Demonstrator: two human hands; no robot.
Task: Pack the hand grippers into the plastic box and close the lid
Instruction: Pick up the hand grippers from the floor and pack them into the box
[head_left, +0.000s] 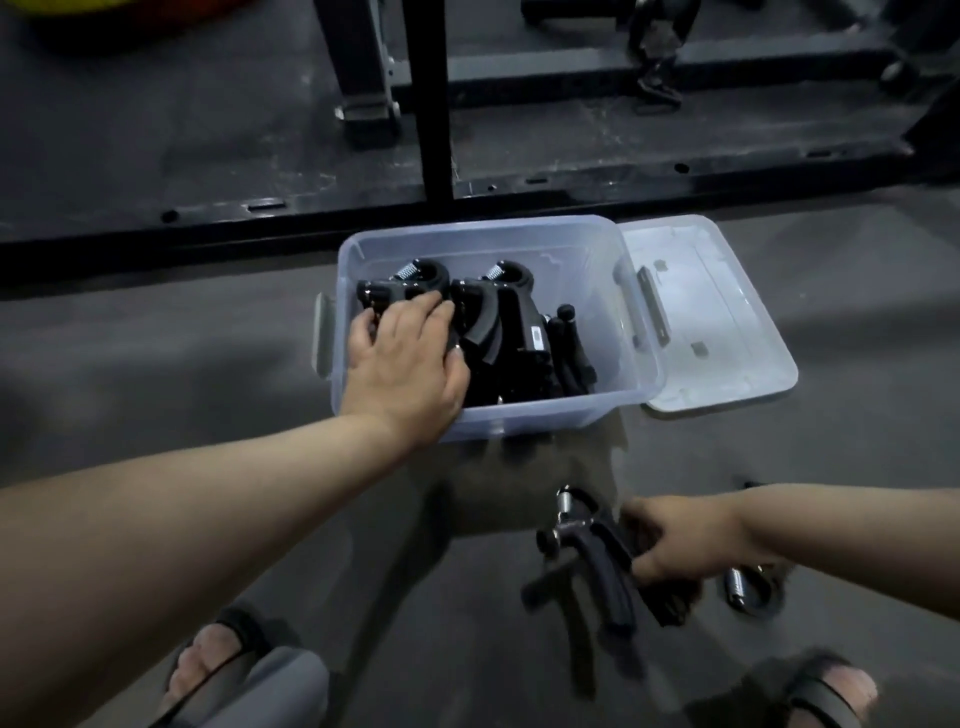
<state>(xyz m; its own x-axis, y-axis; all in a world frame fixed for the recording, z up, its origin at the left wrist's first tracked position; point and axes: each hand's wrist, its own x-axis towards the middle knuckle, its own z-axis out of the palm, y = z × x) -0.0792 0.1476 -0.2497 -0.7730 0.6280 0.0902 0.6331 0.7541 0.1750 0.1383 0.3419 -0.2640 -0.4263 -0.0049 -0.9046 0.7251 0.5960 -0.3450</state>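
Plastic box open on floor, lid lying just right of it. Left hand inside box, fingers spread flat on packed hand grippers. Right hand below box, closed around another gripper.

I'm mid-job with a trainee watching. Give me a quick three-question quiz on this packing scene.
1. True or false: the lid is already closed on the plastic box.
2. Which hand holds a hand gripper outside the box?
3. Where is the left hand: A) on the lid, B) inside the box on the packed grippers, C) on the floor?

Key: 1. False, it lies beside the box. 2. The right hand. 3. B.
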